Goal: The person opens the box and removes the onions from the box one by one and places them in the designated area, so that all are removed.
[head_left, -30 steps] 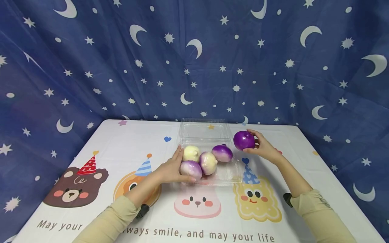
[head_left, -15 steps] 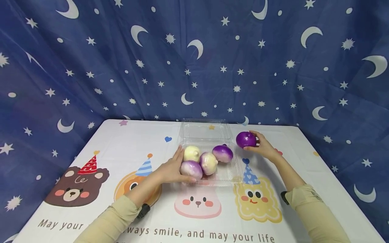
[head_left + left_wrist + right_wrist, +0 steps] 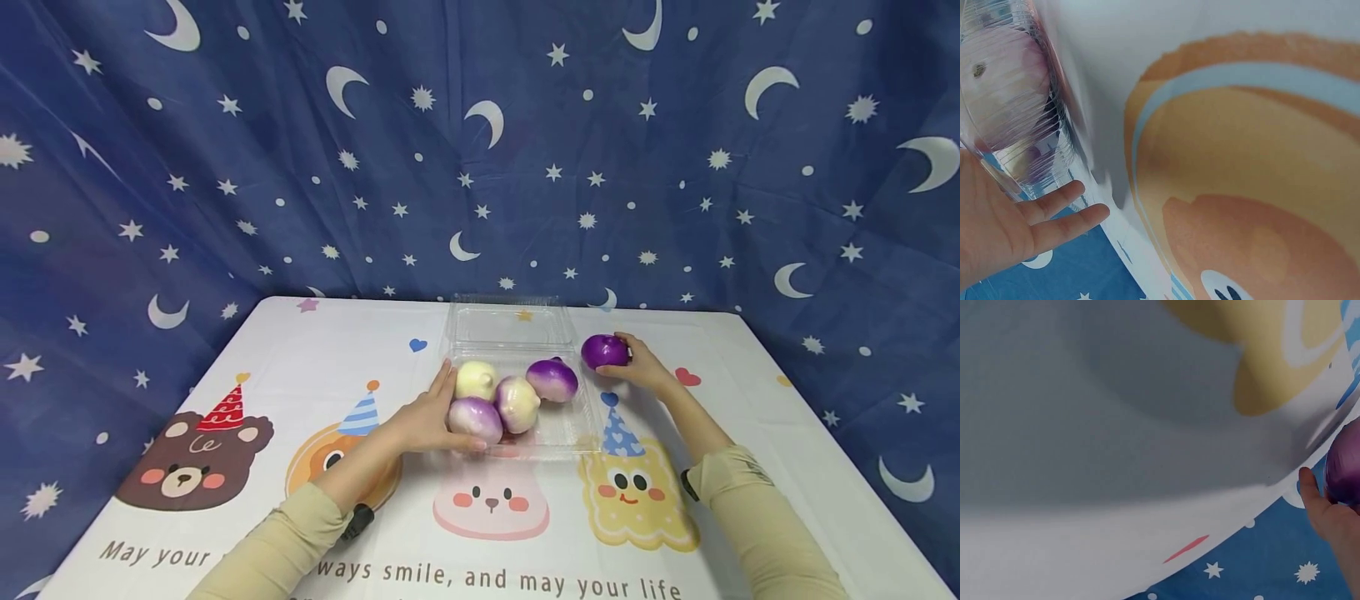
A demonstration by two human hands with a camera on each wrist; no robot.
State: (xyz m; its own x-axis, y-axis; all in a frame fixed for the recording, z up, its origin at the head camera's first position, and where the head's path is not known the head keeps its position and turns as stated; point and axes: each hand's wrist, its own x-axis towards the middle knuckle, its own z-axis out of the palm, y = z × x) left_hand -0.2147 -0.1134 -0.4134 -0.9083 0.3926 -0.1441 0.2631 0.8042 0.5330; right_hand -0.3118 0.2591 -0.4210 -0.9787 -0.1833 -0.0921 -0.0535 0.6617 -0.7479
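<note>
A clear plastic clamshell box [image 3: 558, 429] lies with its lid folded back. It holds several onions: a pale one [image 3: 475, 380], a white-and-purple one [image 3: 517, 405], a purple-and-white one [image 3: 552, 380] and another at the front left [image 3: 476, 421]. My left hand [image 3: 429, 421] rests along the box's left side, its fingers nearly straight and thumb by the front corner; the left wrist view shows the fingers [image 3: 1066, 212] extended beside the ribbed wall. To the right of the box, my right hand [image 3: 640, 365] grips a deep purple onion [image 3: 604, 352]. The right wrist view catches just part of this onion [image 3: 1344, 465].
The white tablecloth [image 3: 360, 325] carries printed cartoon figures, a bear [image 3: 191, 462] and a yellow biscuit [image 3: 637, 500] among them, plus lettering. The open lid [image 3: 510, 325] reaches near the table's back edge. Behind hangs a blue curtain [image 3: 525, 242] with moons and stars.
My right hand, still gripping the purple onion, has come down slightly toward the table to the right of the box. The left hand and the onions in the box have stayed put.
</note>
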